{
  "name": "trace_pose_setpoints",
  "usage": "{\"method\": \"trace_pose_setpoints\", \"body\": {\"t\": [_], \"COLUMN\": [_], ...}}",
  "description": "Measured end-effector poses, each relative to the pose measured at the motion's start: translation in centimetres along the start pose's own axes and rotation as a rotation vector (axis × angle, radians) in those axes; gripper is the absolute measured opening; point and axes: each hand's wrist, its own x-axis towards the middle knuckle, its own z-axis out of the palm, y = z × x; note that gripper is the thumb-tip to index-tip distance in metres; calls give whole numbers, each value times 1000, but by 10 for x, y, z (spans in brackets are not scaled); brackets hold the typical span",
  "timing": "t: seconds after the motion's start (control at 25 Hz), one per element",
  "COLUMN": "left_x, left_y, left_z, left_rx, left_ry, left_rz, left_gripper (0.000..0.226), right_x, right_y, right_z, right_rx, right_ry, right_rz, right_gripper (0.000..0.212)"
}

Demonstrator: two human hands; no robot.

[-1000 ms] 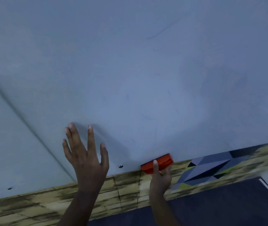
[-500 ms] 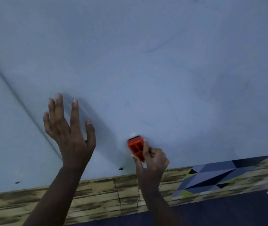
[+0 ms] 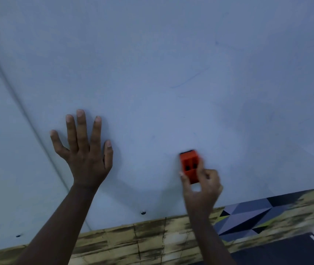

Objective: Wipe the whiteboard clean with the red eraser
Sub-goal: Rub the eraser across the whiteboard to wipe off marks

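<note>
The whiteboard (image 3: 171,54) fills most of the view and carries faint blue pen streaks (image 3: 189,78) above and right of centre. My right hand (image 3: 202,186) pinches the red eraser (image 3: 189,165) between thumb and fingers and holds it upright against the board's lower part. My left hand (image 3: 83,150) lies flat on the board to the left, fingers straight and spread. Motion blurs the right hand and eraser slightly.
A seam (image 3: 24,113) runs diagonally down the board's left side. Two small screw heads (image 3: 143,213) sit near the bottom edge. Below the board is a wood-pattern wall strip (image 3: 133,243), a geometric grey panel (image 3: 248,217) and a dark surface (image 3: 286,253).
My right hand turned the eraser upright and carried it up from the board's bottom edge, then rightward. My left hand rose and now lies flat on the board.
</note>
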Motion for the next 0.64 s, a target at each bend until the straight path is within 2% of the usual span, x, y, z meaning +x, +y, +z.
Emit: {"method": "trace_pose_setpoints", "body": {"t": [0.12,0.28,0.4,0.52,0.64], "left_x": [-5,-6,-7,-8,-7], "left_y": [0,-1,-1,0,1], "left_z": [6,6,6,6,6], "left_rx": [22,18,12,3,4], "left_ry": [19,30,28,28,31], "left_rz": [8,11,12,13,12], "left_gripper": [65,64,65,66,67], "right_x": [41,48,45,32,-1], "right_y": [20,24,-6,-46,-83], "right_z": [-28,-35,-30,-16,6], "right_rx": [240,356,340,296,93], "right_ry": [113,154,125,9,-128], "right_rz": [323,468,363,209,-102], "right_gripper": [72,73,74,80,76]}}
